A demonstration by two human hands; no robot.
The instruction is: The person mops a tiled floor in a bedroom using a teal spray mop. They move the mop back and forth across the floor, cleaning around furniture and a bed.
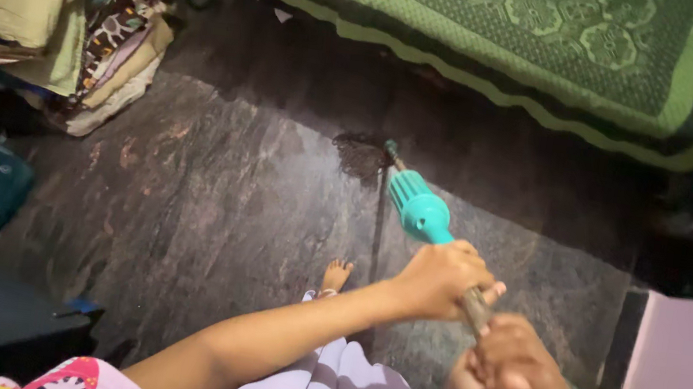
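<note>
Gripping a broom (421, 213) with both hands, the person stood on a dark stone floor (213, 195) and swept toward the bed (510, 38). The left hand (441, 278) was clenched round the stick just behind the teal plastic collar, and the right hand (515, 368) was closed round the stick lower down, nearer the body. Judging by the pose, a sweeping stroke was in hand, with the dark bristle head (362, 154) touching the floor just short of the bed's near edge. The next move seemed to call for drawing the bristles back along the floor while keeping them pressed flat, and for care not to snag the green cover hanging over the bed's edge. The broom looked like a slim stick with a ribbed teal socket and a small, dark, frayed tuft at the tip; the tuft was hard to make out against the floor. A bare foot (337, 274) rested on the floor beside the stick. Folded clothes (75, 16) were heaped near the floor's far left corner, well apart from the broom.
</note>
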